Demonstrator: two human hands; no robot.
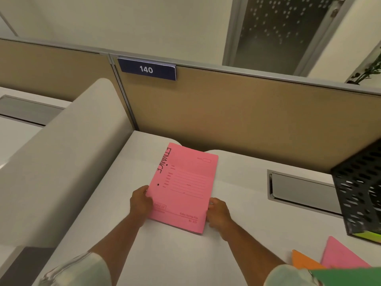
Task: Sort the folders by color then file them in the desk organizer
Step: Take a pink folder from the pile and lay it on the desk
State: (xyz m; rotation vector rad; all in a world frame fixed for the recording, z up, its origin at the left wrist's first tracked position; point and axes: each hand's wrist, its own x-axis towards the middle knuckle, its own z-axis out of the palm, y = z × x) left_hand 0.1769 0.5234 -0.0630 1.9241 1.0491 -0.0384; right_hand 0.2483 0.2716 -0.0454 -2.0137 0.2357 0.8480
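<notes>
My left hand and right hand clamp the near side edges of the pink folder, which lies flat on the white desk between them, well left of the black mesh organizer.

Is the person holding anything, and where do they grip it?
Yes: the pink folder, gripped by both hands, left hand on its left edge, right hand on its right edge.

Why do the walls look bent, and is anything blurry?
Head view: the wide lens bows the partition top; the black mesh organizer at the right edge is smeared; the pink folder is sharp enough to read its big lettering, small print isn't; lighting soft, warm.
</notes>
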